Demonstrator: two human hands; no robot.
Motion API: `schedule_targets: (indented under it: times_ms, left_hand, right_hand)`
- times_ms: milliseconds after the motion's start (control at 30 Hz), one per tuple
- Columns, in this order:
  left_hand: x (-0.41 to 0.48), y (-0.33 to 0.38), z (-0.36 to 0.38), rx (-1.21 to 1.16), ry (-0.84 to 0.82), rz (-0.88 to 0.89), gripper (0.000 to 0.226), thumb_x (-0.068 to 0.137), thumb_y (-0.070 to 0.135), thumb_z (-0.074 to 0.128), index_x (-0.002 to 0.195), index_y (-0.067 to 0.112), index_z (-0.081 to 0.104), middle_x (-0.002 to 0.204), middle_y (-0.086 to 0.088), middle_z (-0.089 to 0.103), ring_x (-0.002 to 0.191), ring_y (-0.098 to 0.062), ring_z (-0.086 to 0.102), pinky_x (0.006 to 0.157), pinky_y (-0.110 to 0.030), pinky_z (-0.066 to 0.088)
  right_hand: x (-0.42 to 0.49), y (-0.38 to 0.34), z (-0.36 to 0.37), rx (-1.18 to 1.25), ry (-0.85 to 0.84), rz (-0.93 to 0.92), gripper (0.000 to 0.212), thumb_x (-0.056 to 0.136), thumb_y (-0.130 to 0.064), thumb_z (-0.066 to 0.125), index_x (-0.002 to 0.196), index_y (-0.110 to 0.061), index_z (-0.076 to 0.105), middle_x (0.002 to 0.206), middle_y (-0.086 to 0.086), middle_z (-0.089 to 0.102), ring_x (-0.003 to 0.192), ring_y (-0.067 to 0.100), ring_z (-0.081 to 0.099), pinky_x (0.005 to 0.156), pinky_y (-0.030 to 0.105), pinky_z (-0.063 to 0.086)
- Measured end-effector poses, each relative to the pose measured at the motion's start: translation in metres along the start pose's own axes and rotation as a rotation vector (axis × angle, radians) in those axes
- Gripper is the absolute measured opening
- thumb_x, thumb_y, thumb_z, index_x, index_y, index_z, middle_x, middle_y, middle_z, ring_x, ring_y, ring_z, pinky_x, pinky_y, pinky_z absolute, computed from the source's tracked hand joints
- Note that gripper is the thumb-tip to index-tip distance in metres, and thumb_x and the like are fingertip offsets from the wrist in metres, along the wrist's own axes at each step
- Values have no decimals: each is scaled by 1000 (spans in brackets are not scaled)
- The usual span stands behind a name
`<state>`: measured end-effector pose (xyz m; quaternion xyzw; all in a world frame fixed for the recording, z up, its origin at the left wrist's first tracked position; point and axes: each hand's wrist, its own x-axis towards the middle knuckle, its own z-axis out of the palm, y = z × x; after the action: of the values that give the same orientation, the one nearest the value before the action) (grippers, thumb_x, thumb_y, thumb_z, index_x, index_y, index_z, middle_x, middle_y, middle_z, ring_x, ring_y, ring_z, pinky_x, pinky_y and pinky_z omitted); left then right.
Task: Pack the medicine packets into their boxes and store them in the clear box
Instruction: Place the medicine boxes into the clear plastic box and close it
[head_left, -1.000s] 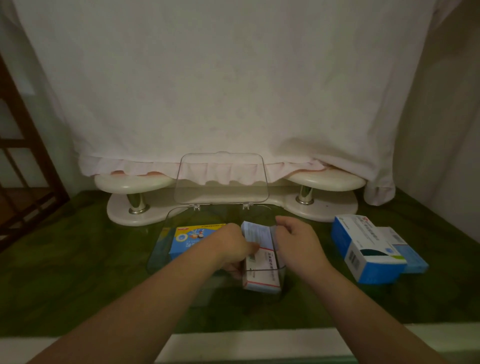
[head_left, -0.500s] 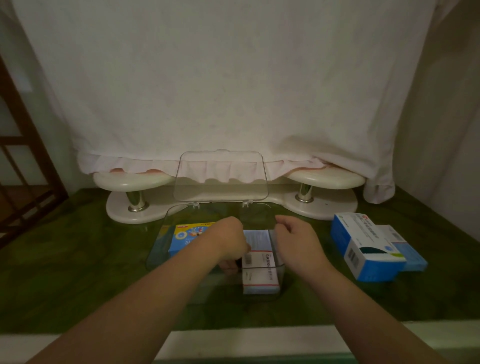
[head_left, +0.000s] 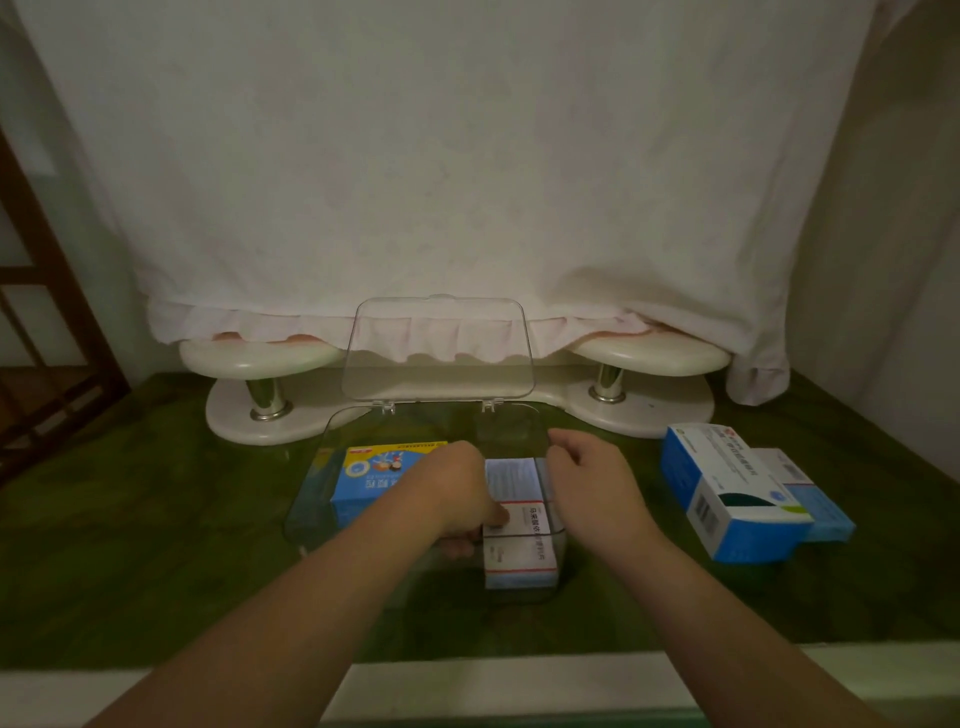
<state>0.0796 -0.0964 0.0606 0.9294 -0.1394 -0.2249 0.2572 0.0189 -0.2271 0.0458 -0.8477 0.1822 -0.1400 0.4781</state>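
Left hand (head_left: 462, 493) pinches the white carton (head_left: 519, 540) low inside the clear box (head_left: 311, 499), right hand (head_left: 592, 478) curled empty; a crooked release could wedge it against the wall.

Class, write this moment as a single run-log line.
left hand: on white box | right hand: at its far end | clear box: lid open, blue box inside | outside: two blue-and-white boxes

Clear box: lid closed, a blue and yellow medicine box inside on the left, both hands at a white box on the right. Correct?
Not quite. The head view shows the clear box with its lid open, standing upright at the back. The rest holds.
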Motion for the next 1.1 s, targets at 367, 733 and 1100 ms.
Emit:
schedule_targets:
  times_ms: [367, 733, 1100]
  left_hand:
    - [8, -5, 2, 89, 32, 54, 19, 86, 24, 74, 78, 15, 59, 72, -5, 69, 49, -11, 66, 48, -20, 51]
    - [-8, 2, -6, 187, 103, 66, 20, 83, 32, 75, 79, 15, 64, 73, -5, 69, 58, -18, 68, 57, -33, 61]
    - [-22, 4, -9, 202, 258, 156, 29, 91, 39, 63, 87, 12, 71, 83, -8, 72, 76, -20, 70, 70, -37, 58]
  right_hand:
    - [-3, -3, -2, -6, -7, 6, 44, 102, -24, 43, 145, -24, 42, 145, 1, 49, 123, 16, 55, 97, 36, 53]
    - [-8, -1, -28, -26, 17, -32, 39, 101, -27, 47, 139, -25, 50, 113, -9, 62, 80, -5, 52, 59, 12, 38]
    - [22, 54, -135, -224, 420, 77, 30, 97, -23, 54, 127, -24, 59, 123, 0, 63, 96, 10, 57, 80, 29, 51]
